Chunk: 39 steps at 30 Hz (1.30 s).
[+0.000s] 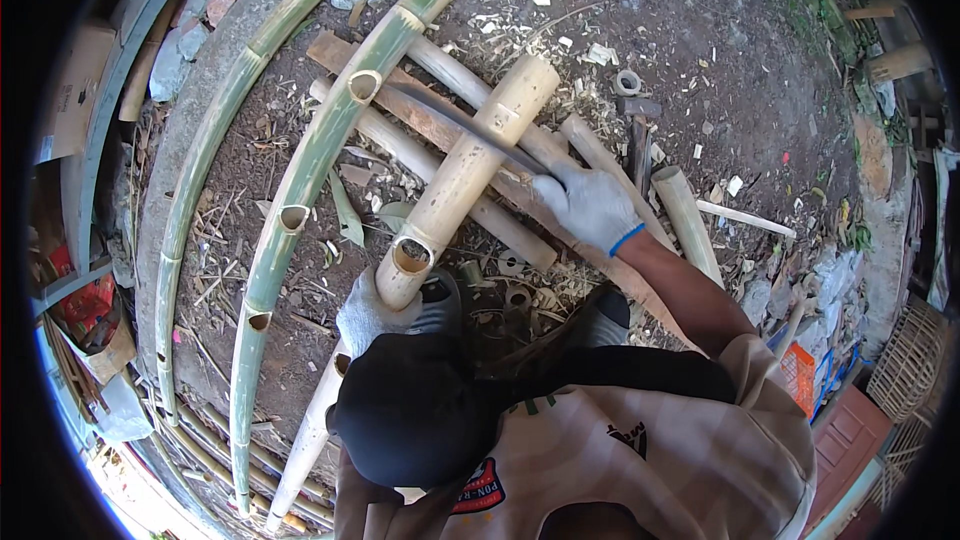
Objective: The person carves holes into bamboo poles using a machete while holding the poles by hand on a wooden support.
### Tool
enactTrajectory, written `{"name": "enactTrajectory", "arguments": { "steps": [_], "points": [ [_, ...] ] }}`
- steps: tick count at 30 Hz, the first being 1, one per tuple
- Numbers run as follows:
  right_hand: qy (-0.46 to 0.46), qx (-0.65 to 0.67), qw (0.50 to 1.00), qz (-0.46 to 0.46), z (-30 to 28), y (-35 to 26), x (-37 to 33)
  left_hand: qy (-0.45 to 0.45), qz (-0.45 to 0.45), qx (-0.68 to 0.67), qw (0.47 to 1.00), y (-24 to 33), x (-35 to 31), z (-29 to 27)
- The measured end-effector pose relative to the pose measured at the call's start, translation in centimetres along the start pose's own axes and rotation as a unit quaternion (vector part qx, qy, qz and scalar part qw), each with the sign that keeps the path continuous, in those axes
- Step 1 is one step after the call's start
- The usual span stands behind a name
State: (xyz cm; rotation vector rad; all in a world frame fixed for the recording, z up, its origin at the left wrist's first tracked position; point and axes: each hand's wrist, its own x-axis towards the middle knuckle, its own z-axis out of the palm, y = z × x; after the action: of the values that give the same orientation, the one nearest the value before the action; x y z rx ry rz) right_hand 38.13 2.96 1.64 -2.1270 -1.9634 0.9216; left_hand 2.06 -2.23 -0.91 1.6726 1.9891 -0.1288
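I log: pale bamboo pole [455,187], central, tilted toward one o'clock, apparently propped on crosswise timbers [515,235] for clearance; left hand [370,315], eight o'clock, clamped round it, presumably steadying; right hand [595,210], three o'clock, gripping a long blade [462,121] laid across.

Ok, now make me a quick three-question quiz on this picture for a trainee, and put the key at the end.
1. Which hand holds the long blade?
2. True or false: the left hand is bare.
3. Where is the cut hole in the pale bamboo pole that the blade crosses?
A) Beyond the blade, at the far end
B) Between the blade and the left hand
C) Under the blade

Key:
1. The right hand.
2. False; it wears a pale grey glove.
3. B
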Motion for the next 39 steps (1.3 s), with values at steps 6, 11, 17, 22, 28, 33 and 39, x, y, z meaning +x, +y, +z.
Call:
{"name": "enactTrajectory", "arguments": {
  "steps": [6, 11, 17, 22, 28, 33, 39],
  "points": [
    [0.041, 0.029, 0.974, -0.221, -1.4, -3.6, -3.0, 0.014, 0.016, -0.040, 0.999, 0.0, -0.1, -0.3],
    [-0.045, 0.006, 0.999, 0.020, -0.1, 0.7, 0.3, 0.018, 0.020, -0.025, 0.999, -0.6, 0.5, 0.2],
    [0.082, 0.050, 0.956, -0.278, -1.9, -2.9, -2.5, 0.021, 0.036, -0.040, 0.998, -0.3, 0.0, 0.0],
    [0.011, -0.005, 1.000, -0.026, -0.1, 0.3, 0.6, -0.023, 0.014, 0.007, 1.000, -0.3, 0.6, -0.1],
    [-0.007, 0.052, 0.977, -0.209, -2.4, -2.2, -1.9, 0.018, 0.037, -0.056, 0.998, -0.7, 0.3, 0.1],
    [-0.017, 0.013, 1.000, 0.009, -1.6, -1.1, -1.5, 0.038, 0.026, -0.018, 0.999, -0.6, 0.7, 1.1],
    [-0.020, 0.005, 0.999, -0.024, -0.8, 2.1, 1.2, 0.036, 0.027, -0.012, 0.999, -0.5, 0.5, 0.5]
  ]
}}
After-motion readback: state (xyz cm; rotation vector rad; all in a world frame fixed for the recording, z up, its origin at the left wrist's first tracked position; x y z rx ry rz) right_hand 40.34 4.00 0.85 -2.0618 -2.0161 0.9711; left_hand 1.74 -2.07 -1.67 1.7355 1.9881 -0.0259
